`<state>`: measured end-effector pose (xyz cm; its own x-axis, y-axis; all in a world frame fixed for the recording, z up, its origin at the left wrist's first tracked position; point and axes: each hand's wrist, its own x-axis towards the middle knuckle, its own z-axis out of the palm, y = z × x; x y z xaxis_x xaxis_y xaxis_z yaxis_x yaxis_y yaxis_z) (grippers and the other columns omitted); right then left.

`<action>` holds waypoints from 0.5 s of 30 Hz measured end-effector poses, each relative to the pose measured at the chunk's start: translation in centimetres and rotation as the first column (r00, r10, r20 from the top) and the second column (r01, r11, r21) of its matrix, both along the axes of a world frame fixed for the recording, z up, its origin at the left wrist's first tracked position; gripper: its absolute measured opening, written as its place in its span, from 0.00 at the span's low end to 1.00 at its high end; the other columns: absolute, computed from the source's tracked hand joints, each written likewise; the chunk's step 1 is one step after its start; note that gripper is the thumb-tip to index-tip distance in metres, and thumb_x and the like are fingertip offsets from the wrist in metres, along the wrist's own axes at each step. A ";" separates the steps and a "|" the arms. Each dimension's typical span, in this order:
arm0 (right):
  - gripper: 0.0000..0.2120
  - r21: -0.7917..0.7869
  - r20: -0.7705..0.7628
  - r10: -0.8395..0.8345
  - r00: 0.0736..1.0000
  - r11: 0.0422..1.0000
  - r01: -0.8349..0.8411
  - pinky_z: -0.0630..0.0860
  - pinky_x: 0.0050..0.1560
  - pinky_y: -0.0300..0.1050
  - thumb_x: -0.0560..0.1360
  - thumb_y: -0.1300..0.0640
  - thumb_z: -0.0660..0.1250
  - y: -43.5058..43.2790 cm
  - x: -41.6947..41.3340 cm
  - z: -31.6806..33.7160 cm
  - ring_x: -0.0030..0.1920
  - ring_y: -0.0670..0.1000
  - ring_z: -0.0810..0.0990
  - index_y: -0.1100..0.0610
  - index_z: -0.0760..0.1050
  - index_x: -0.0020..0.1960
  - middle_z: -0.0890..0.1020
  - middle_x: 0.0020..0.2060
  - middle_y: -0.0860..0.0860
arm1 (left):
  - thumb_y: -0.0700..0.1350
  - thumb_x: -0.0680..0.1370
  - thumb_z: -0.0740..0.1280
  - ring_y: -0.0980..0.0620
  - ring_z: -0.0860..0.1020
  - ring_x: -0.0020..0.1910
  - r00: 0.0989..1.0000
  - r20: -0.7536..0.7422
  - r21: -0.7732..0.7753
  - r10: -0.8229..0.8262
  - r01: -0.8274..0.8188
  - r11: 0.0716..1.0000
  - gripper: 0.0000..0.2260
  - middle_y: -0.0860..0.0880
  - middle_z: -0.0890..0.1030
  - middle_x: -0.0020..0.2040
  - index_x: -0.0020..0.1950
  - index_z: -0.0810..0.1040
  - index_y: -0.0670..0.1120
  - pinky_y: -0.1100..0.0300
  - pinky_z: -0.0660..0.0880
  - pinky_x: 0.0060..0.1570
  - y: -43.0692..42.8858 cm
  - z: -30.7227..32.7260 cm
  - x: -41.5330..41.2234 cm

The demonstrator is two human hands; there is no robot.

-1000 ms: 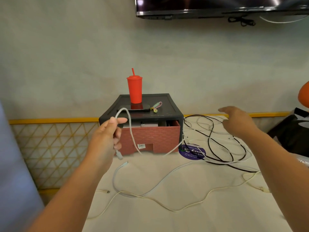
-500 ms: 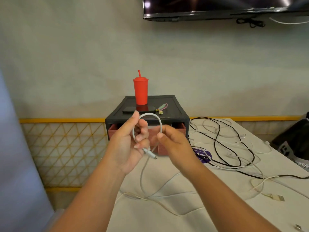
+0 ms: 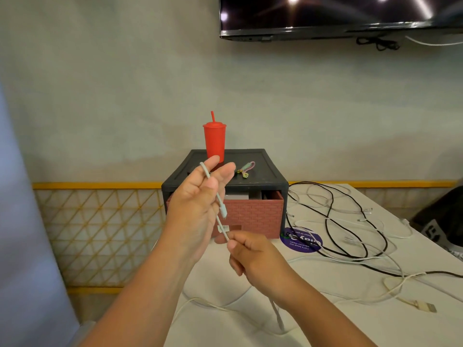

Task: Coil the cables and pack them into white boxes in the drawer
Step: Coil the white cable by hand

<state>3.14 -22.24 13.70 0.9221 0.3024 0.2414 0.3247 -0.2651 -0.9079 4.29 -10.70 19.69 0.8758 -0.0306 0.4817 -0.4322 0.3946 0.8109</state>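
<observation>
My left hand (image 3: 198,204) is raised before the drawer unit, fingers up, with a white cable (image 3: 217,196) looped over its fingers and held by the thumb; the plug hangs just below. My right hand (image 3: 250,254) sits lower and pinches the same cable, which runs taut up to the left hand and trails down to the table. The brick-red drawer (image 3: 253,214) stands slightly pulled out of a black cabinet (image 3: 265,181); white boxes (image 3: 236,196) show inside its gap. More black and white cables (image 3: 350,229) lie tangled on the white table (image 3: 325,309) at the right.
A red cup with a straw (image 3: 214,141) and a small keyring strap (image 3: 246,169) stand on the cabinet top. A purple round sticker (image 3: 302,240) lies by the drawer. A dark bag (image 3: 441,221) sits at the right edge, a wall screen (image 3: 338,16) hangs above.
The round loop held between both hands has been pulled straight: my right hand slid down along the cable away from the left, which now holds it with fingers raised.
</observation>
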 end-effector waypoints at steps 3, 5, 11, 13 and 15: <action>0.12 -0.114 0.068 -0.003 0.998 0.993 0.011 0.65 0.31 0.35 0.80 0.58 0.56 -0.4 -0.5 0.8 0.26 0.40 0.67 0.61 0.77 0.49 0.70 0.23 0.44 | 0.38 0.80 0.56 0.59 0.78 0.58 0.996 0.070 0.114 0.052 -0.060 0.992 0.16 0.54 0.83 0.53 0.54 0.77 0.56 0.66 0.71 0.57 -0.1 0.0 0.2; 0.09 -0.210 0.158 -0.035 0.987 0.975 0.069 0.65 0.35 0.40 0.78 0.56 0.61 -1.2 -0.8 1.8 0.29 0.42 0.68 0.54 0.77 0.41 0.70 0.26 0.44 | 0.37 0.80 0.57 0.63 0.78 0.56 0.977 0.183 0.330 0.110 -0.167 0.929 0.18 0.57 0.83 0.52 0.55 0.77 0.59 0.72 0.70 0.55 0.0 -0.4 0.3; 0.10 -0.325 0.312 -0.142 0.939 0.913 0.246 0.67 0.31 0.31 0.72 0.53 0.70 -3.9 -1.8 5.7 0.30 0.37 0.74 0.49 0.75 0.33 0.77 0.25 0.37 | 0.44 0.79 0.58 0.54 0.81 0.50 0.979 0.199 0.668 0.044 -0.168 0.725 0.13 0.51 0.83 0.48 0.60 0.75 0.56 0.48 0.76 0.56 0.5 -3.0 0.0; 0.09 -0.263 0.334 -0.165 0.928 0.929 0.260 0.72 0.36 0.32 0.70 0.55 0.72 -4.4 -1.9 6.7 0.34 0.38 0.77 0.49 0.77 0.32 0.81 0.29 0.40 | 0.48 0.76 0.57 0.54 0.79 0.42 0.977 0.211 0.703 0.006 -0.156 0.693 0.15 0.51 0.82 0.41 0.58 0.75 0.45 0.52 0.76 0.49 0.6 -3.3 -0.3; 0.09 -0.207 0.361 -0.167 0.917 0.945 0.254 0.71 0.35 0.32 0.69 0.58 0.73 -4.7 -1.9 7.2 0.32 0.40 0.77 0.49 0.77 0.32 0.81 0.30 0.43 | 0.49 0.75 0.56 0.58 0.72 0.32 0.982 0.182 0.664 -0.040 -0.093 0.742 0.14 0.55 0.76 0.31 0.52 0.76 0.43 0.63 0.71 0.39 0.4 -3.2 -0.8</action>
